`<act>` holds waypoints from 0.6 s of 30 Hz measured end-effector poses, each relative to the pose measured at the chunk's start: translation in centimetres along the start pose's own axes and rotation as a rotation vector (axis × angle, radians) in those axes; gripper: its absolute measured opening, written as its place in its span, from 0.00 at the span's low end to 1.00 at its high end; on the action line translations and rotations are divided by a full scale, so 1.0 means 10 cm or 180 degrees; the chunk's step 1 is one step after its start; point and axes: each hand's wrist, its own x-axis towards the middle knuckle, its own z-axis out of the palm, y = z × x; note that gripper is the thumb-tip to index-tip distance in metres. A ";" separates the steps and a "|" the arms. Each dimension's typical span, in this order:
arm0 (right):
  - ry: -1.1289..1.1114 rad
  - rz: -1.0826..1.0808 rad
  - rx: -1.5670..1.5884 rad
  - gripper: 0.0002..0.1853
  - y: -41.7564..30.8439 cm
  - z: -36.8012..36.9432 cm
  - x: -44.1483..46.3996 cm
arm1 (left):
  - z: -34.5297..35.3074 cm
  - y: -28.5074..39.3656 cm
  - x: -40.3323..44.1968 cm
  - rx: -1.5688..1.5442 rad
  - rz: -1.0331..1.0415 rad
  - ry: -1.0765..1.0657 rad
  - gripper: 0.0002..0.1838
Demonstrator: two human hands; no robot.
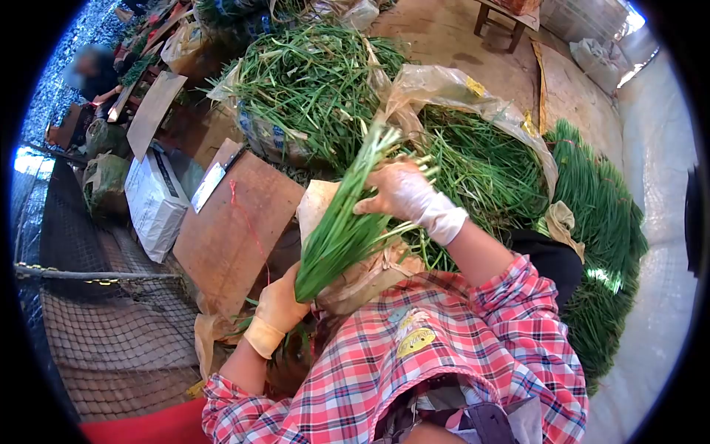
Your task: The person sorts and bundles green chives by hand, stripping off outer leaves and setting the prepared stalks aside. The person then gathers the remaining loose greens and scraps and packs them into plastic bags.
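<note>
Left hand [282,305] fingers grasping leafy end of green bundle [336,244]. Right hand [403,191] at pale end, can't tell its grip. Brown board [240,222] to the left.

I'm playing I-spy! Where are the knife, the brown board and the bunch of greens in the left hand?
Knife [208,188], head view: on its shiny blade.
Brown board [218,248], head view: on its flat top.
Bunch of greens [336,240], head view: on its leaves.

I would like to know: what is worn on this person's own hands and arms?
The left hand wears a pale orange-cream glove, the right hand a thin whitish glove. Both sleeves are pink-red plaid with white and dark lines.
</note>
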 end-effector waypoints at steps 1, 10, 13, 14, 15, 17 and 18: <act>0.0694 -0.0427 0.0311 0.25 0.00 0.23 0.00 | 0.01 -0.01 0.00 -0.0003 0.0002 -0.0017 0.30; 0.0904 -0.0906 0.6976 0.10 0.39 -0.09 -0.43 | -0.01 -0.13 0.05 -0.0227 -0.0207 -0.0245 0.32; 0.1864 -0.2354 0.7235 0.03 1.13 -0.50 -0.71 | -0.01 -0.12 0.05 -0.0095 -0.0221 -0.0174 0.31; 0.2511 -0.2380 0.6697 0.02 1.27 -0.63 -0.87 | -0.03 -0.08 0.05 -0.0001 -0.0204 -0.0200 0.31; 0.2524 -0.2556 0.6940 0.04 1.51 -0.66 -0.95 | -0.04 -0.07 0.04 -0.0004 -0.0203 -0.0201 0.31; 0.2654 -0.0178 0.3574 0.05 1.50 -0.68 -0.86 | -0.04 -0.02 0.04 0.0206 -0.0137 -0.0183 0.30; 0.1803 0.0760 0.1508 0.13 1.46 -0.64 -0.81 | -0.04 -0.02 0.04 0.0281 -0.0151 -0.0231 0.32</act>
